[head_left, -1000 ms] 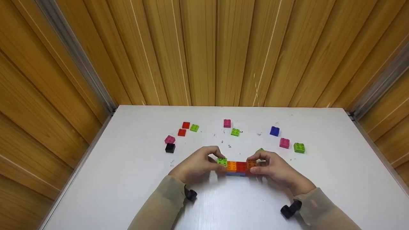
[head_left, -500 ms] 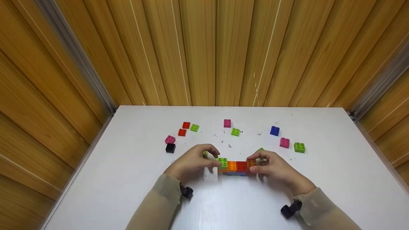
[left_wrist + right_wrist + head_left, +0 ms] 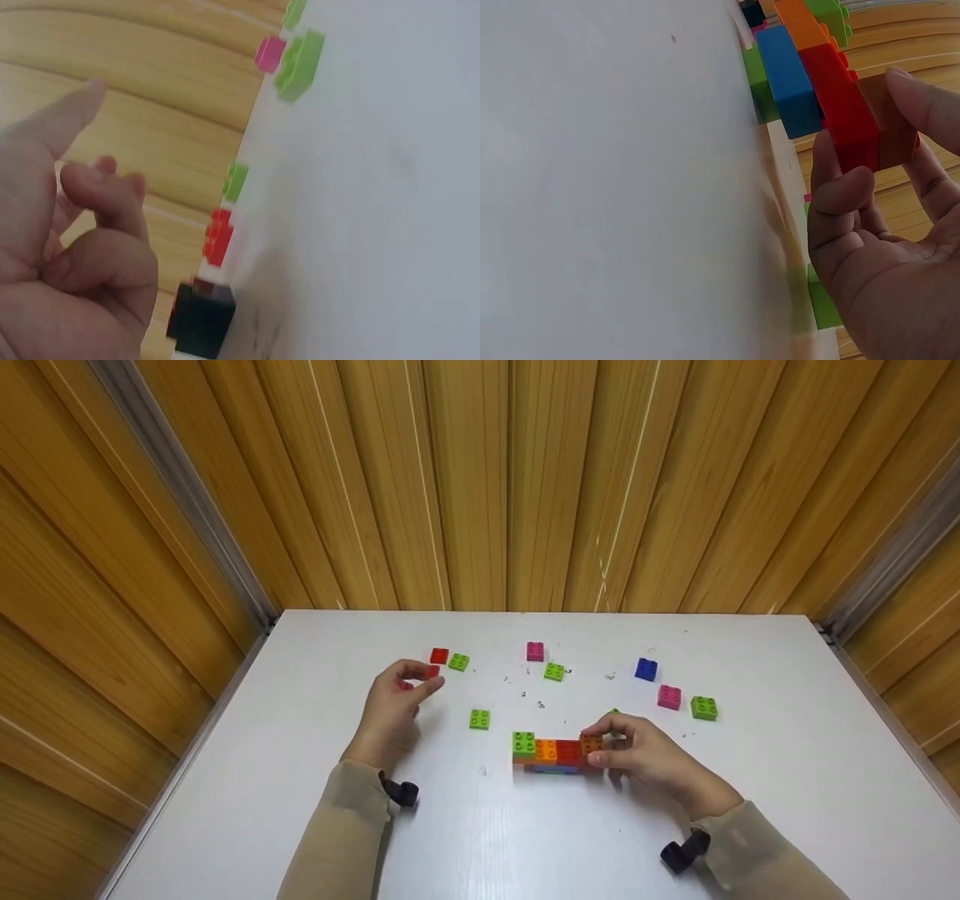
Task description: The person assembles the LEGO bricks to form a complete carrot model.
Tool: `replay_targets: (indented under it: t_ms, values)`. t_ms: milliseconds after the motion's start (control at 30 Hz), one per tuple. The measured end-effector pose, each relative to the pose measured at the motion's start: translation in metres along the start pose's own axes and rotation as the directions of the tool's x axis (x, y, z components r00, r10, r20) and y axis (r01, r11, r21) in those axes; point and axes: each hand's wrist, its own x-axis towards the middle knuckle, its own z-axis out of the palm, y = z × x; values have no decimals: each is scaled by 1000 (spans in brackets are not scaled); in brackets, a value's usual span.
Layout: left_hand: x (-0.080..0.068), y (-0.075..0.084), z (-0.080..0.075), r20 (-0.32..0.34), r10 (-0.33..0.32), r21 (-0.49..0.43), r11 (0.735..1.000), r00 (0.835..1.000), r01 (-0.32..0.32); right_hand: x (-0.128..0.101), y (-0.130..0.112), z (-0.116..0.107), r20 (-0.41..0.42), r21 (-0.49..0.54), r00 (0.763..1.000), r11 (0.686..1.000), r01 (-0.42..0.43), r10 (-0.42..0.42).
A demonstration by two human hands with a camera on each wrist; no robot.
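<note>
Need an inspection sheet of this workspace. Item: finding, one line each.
Surface: white tabletop, small dark marks scattered on it.
Job's things: brick build with blue brick below, orange brick and red brick above, green cap brick on the orange end, brown brick at the red end.
Clutter: loose green bricks, pink bricks, blue loose brick; black brick, hidden in head view.
Left hand: at a loose red brick; contact unclear.
Right hand: pinches the brown brick.
Cables: nothing seen.
Surroundings: wood-look panels, metal corner posts.
</note>
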Motion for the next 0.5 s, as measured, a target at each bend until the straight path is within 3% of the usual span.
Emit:
replay_targets:
  t_ms: [133,233,400,500]
  values:
    - [7,-9,-14,-144,1,20,1000,990,2,0,1,-1,7,5,1000,1000,2,-2]
    - [9,-16,-23,-207,5,47,999,978,5,0,0,0,7,21,1000,1000,-6,6]
    - [12,-25,-31,-236,2,81,997,972,17,0,-1,0,2,40,1000,999,-15,15]
    - [13,-26,-32,-230,-32,73,996,973,50,0,0,-1,11,48,1000,999,-3,2]
